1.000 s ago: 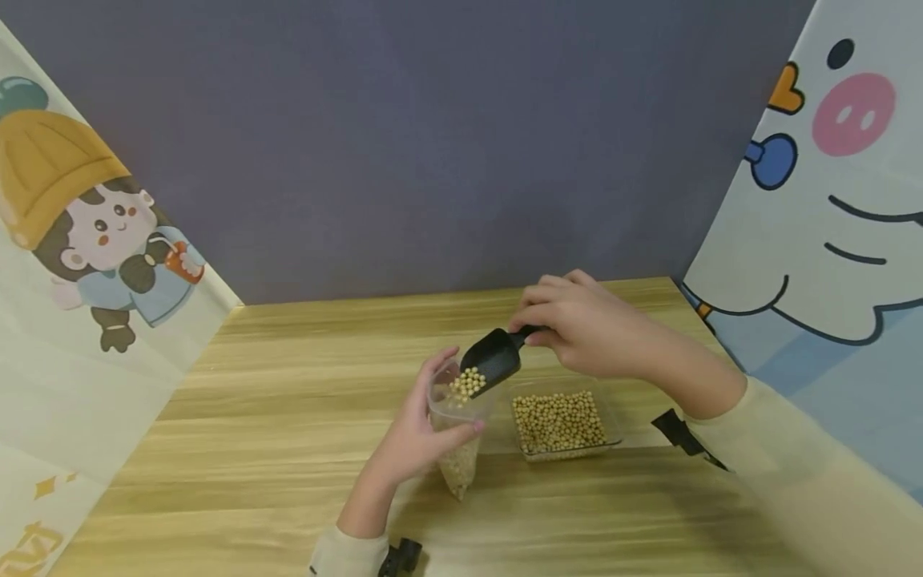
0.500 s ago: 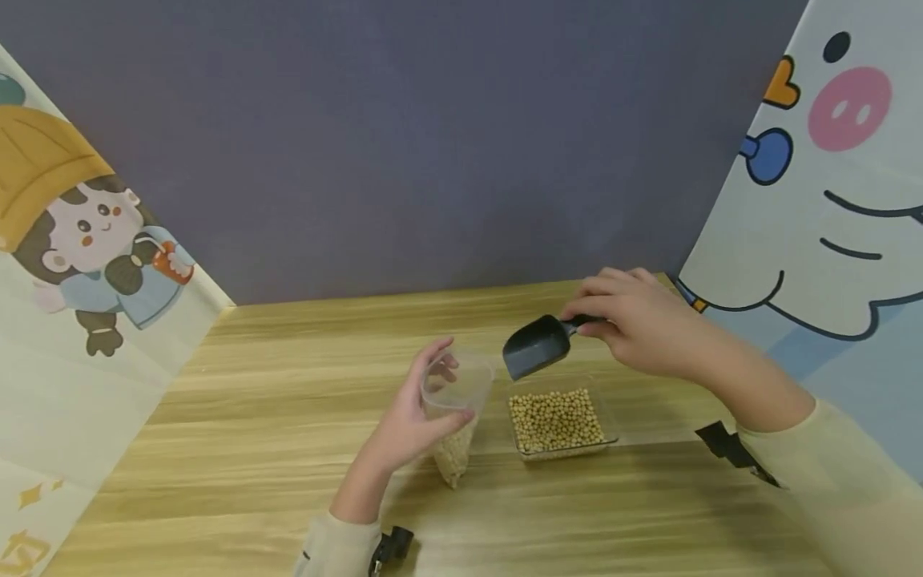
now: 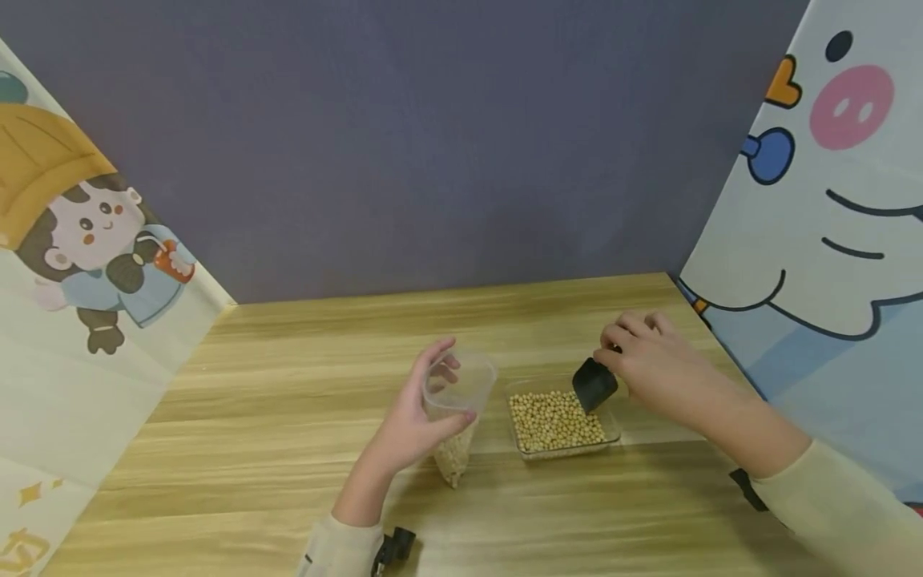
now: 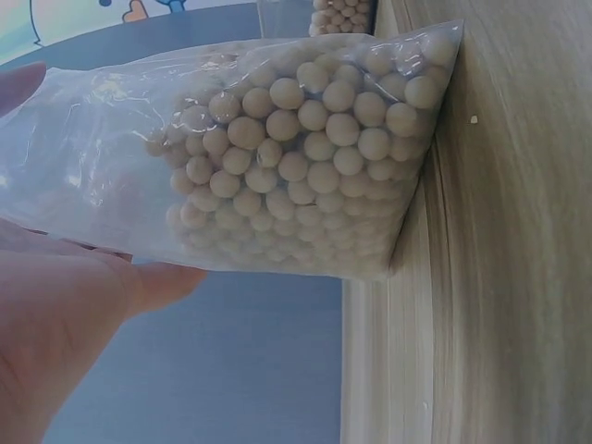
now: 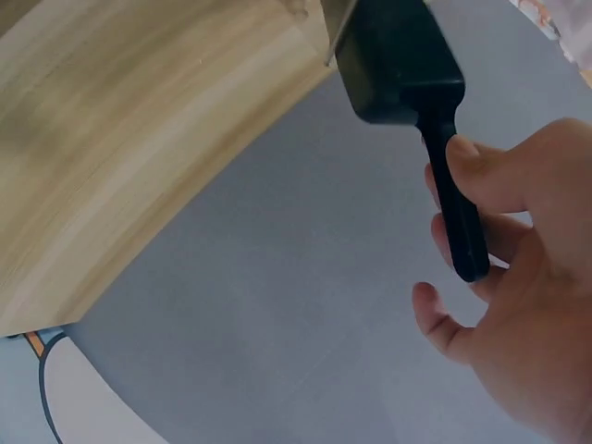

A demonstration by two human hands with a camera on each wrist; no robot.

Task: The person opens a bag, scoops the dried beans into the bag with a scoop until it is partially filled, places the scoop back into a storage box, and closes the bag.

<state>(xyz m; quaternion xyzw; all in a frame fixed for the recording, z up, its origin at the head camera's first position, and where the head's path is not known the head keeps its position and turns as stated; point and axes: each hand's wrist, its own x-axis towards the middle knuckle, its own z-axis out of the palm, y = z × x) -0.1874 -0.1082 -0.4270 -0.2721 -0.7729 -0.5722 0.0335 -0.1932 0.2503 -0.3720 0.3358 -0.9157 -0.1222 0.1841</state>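
My head view shows a black plastic scoop [image 3: 594,385] in a clear rectangular box [image 3: 611,433] of yellow beans [image 3: 551,425], left wrist the left hand [image 4: 69,314] gripping a clear plastic bag [image 4: 296,157], right wrist the right hand [image 5: 541,287] pinching the scoop.

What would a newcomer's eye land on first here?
Probably the black scoop, held in the right hand, tip down at the beans in the clear box. Next comes the clear bag, part-filled with beans, in the left hand, left of the box in the head view. The cartoon child at far left and pink snout at far right also stand out.
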